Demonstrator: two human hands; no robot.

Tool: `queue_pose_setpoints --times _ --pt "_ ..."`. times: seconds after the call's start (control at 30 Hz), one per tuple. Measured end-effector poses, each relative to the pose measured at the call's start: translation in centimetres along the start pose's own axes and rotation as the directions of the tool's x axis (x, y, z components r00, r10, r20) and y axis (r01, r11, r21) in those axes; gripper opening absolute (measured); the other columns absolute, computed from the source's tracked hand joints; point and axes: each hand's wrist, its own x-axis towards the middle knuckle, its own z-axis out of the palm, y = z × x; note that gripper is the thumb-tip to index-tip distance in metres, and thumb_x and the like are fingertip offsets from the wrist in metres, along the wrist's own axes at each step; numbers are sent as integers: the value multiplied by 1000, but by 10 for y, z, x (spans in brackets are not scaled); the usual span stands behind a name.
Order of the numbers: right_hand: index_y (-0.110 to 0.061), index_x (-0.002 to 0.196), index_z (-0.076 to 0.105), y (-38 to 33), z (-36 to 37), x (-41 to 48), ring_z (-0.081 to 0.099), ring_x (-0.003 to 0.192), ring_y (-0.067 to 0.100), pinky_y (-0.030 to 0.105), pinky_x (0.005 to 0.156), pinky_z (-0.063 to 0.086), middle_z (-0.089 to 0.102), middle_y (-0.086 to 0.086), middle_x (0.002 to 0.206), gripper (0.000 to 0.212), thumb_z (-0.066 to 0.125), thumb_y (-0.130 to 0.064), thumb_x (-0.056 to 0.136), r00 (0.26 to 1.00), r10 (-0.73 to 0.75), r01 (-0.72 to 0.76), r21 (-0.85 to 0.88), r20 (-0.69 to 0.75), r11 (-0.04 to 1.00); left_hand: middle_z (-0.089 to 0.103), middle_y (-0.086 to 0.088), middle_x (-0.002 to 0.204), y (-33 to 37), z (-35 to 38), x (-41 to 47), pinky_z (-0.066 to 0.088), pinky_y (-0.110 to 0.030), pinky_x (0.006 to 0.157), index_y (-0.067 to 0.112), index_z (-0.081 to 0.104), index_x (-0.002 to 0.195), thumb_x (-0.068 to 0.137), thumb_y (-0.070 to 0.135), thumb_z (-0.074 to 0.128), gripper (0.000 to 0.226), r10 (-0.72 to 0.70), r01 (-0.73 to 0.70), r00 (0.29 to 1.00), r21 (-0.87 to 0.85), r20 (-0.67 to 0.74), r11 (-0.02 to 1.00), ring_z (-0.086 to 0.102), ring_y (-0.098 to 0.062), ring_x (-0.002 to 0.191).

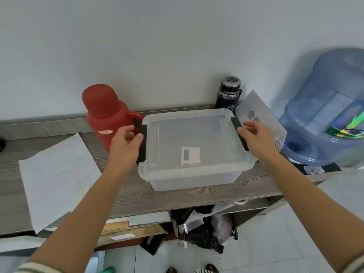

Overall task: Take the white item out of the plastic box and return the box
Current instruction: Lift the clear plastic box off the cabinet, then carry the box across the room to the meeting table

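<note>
A clear plastic box with its lid on stands on the grey wood-grain table. Through the lid a small white item with a dark panel shows, lying inside near the front. Black latches clamp the lid on its left and right sides. My left hand rests against the left latch, thumb touching it, fingers curled and holding nothing. My right hand hovers at the right latch with fingers apart; whether it touches the latch is unclear.
A red thermos stands just behind my left hand. A dark flask and a grey lettered carton sit behind the box on the right, a blue water jug further right. White paper lies on the left.
</note>
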Motion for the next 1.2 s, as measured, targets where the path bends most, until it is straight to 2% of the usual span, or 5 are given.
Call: queue_pose_setpoints --times 0.1,0.33,0.83,1.0,1.2 --pt "-17 130 50 -5 9 7 62 101 26 45 92 51 62 6 118 48 60 -35 87 994 80 -79 -17 76 997 59 -3 114 -3 12 11 49 -38 87 17 46 131 88 25 56 45 -20 14 996 68 91 998 59 -20 100" --pt "-15 128 55 -7 14 3 59 94 22 36 83 50 60 2 109 43 59 -33 90 996 63 -60 -40 61 997 49 5 112 -15 26 11 38 -29 78 17 37 139 91 18 51 50 0 -9 994 74 108 997 49 -16 96" --pt "-23 134 50 -34 29 -90 62 92 11 23 66 47 63 -2 114 49 64 -16 88 951 -98 31 224 294 974 59 0 111 -26 -82 -111 49 -33 77 29 44 131 88 23 59 46 -157 142 973 -97 -168 985 58 -20 95" --pt "-24 135 48 -32 45 -110 63 95 10 23 64 49 64 -3 115 51 64 -15 88 825 -182 58 241 534 969 66 -7 94 -40 -102 -200 50 -33 64 34 51 123 85 18 64 43 -306 245 864 -197 -400 949 64 -22 80" --pt "-29 135 48 -15 65 -150 68 94 23 41 72 57 66 0 112 51 64 -19 88 555 -140 35 145 820 989 69 1 91 -51 -84 -337 54 -38 73 35 51 123 85 18 65 44 -511 356 583 -367 -632 860 67 -21 83"
